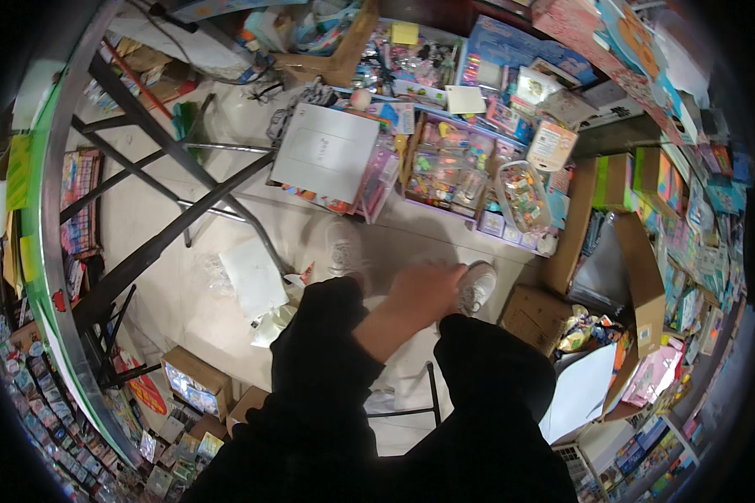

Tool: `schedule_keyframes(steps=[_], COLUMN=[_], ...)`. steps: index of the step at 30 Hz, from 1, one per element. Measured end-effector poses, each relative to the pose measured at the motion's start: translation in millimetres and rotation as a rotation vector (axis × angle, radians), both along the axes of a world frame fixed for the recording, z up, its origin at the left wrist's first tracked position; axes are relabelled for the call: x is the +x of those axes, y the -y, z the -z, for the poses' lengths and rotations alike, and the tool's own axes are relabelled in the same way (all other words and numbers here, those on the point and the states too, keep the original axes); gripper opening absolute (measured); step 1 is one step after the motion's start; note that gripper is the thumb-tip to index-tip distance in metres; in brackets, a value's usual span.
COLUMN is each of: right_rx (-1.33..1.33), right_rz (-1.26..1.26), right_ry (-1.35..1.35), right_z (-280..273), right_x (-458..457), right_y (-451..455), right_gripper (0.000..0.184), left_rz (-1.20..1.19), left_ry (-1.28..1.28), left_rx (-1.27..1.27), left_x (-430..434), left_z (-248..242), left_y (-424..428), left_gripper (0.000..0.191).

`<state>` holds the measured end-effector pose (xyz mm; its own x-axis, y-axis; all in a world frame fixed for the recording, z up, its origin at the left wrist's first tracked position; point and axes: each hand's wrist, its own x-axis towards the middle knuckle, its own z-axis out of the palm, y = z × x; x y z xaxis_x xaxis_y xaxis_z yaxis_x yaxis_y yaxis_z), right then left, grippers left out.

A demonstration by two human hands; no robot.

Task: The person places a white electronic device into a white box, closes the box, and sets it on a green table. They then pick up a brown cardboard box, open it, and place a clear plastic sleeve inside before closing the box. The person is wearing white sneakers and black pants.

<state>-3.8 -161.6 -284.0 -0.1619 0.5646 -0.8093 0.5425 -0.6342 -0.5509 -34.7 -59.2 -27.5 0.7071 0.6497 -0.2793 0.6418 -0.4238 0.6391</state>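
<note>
My left hand (pixel 409 292) reaches out from a black sleeve, over the floor between two white shoes (pixel 476 287). It is blurred, and its fingers do not show clearly. My right hand cannot be made out apart from it; the two seem to overlap close to the right shoe. No held object shows at the hands. Beyond them on the floor sit a flat white box (pixel 324 157) on a stack of goods and an open tray of small colourful items (pixel 451 165). A clear plastic tub (pixel 522 196) of small pieces rests on the tray's right side.
Black crossed metal legs (pixel 207 182) of a table stand at left. White paper (pixel 255 276) and crumpled plastic lie on the floor. At right are an open cardboard box (pixel 645 289) and a brown carton (pixel 533 319). A small picture-sided carton (pixel 198 380) sits at lower left.
</note>
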Motion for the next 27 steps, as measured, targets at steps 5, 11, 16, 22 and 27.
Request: schedule_keyframes(steps=[5, 11, 16, 22, 27], right_rx=[-0.026, -0.066, -0.056, 0.040, 0.093], right_rz=[0.097, 0.532, 1.328, 1.763, 1.647], right_ry=[-0.007, 0.045, 0.019, 0.080, 0.086], right_z=[11, 61, 77, 33, 37], right_x=[28, 119, 268, 341, 334], right_y=[2, -18, -37, -61, -63], right_gripper=[0.035, 0.031, 0.030, 0.022, 0.018], left_rz=[0.033, 0.050, 0.050, 0.020, 0.023], left_ry=[-0.007, 0.001, -0.039, 0.008, -0.014], left_rx=[-0.069, -0.131, -0.166, -0.165, -0.141], left_x=[9, 12, 9, 6, 3], left_z=[-3, -3, -6, -13, -11], left_y=[-2, -1, -9, -17, -13], left_gripper=[0.040, 0.040, 0.038, 0.038, 0.038])
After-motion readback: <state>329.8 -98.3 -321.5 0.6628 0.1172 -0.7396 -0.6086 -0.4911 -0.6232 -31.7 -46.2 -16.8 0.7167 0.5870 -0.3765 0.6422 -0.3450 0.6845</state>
